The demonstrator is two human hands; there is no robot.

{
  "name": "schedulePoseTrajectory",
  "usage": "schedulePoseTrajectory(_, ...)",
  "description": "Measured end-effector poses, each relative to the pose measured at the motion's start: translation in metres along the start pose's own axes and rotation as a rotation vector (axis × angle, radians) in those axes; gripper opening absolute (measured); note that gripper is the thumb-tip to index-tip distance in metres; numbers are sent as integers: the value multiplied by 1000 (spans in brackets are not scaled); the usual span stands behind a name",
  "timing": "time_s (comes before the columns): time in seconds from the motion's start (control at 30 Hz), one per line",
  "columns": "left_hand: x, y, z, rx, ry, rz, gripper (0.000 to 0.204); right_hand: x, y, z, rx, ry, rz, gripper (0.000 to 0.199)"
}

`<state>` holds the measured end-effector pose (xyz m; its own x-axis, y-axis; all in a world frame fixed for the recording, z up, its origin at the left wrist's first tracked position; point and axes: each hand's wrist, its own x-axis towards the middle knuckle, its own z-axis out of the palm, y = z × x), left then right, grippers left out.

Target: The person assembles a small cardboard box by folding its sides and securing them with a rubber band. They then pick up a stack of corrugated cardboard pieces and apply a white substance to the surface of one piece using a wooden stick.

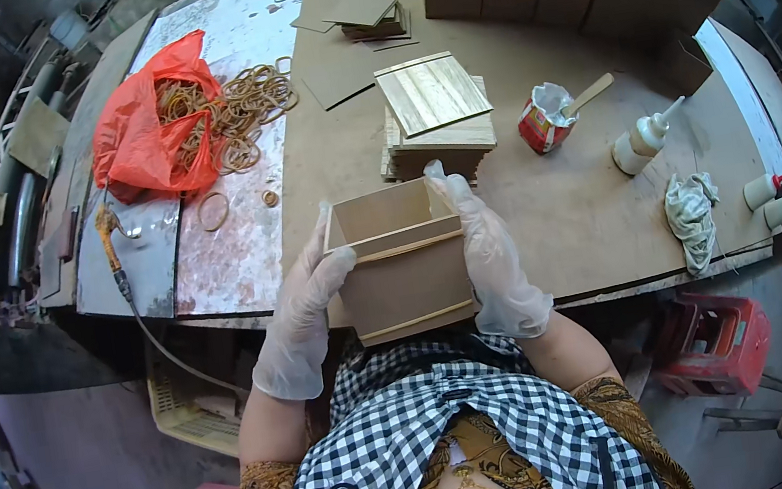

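Between my two gloved hands is an open-topped wooden box (pixel 405 288), tilted so that its inside shows, at the table's front edge. Two tan rubber bands (pixel 418 321) run around it, one near the rim and one near the bottom. My left hand (pixel 301 283) grips the left side, its thumb on the front face by the upper band. Along the right side lies my right hand (pixel 493 249), fingertips at the far rim corner; both hands wear thin translucent gloves. Just beyond the box stands a stack of thin wooden panels (pixel 435 96).
A red plastic bag (pixel 146 129) spills rubber bands (pixel 253 98) at the left, near an air hose nozzle (pixel 109 226). To the right are a red pot with a stick (pixel 549 117), a glue bottle (pixel 641 144) and a rag (pixel 693 214). A red stool (pixel 714 343) stands below.
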<state>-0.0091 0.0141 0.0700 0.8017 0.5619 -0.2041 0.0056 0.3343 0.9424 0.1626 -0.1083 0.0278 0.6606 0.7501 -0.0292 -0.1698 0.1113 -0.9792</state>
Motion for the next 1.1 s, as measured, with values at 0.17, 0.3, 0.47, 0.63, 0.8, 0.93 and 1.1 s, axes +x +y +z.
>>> schedulePoseTrajectory(0.17,0,-8,-6,-64,-74,30,106,-7,-4,6,-126,4,-269,48)
schedulePoseTrajectory(0.3,-4,-2,6,-43,-58,47,107,-7,-5,3,-80,24,-164,46)
schedulePoseTrajectory(0.47,-7,-4,2,-103,59,25,100,-17,-28,1,-146,-93,-339,41)
schedulePoseTrajectory(0.63,-13,-16,-26,-285,15,182,98,-14,-33,2,66,-160,-293,42)
schedulePoseTrajectory(0.8,-8,-3,-13,-415,-76,166,115,-26,-58,21,68,-425,-157,63)
schedulePoseTrajectory(0.93,-4,-15,-9,-546,-78,153,112,-29,-61,31,26,-495,-108,71)
schedulePoseTrajectory(1.1,-5,-9,3,-567,-126,143,112,-28,-46,30,57,-441,-92,71)
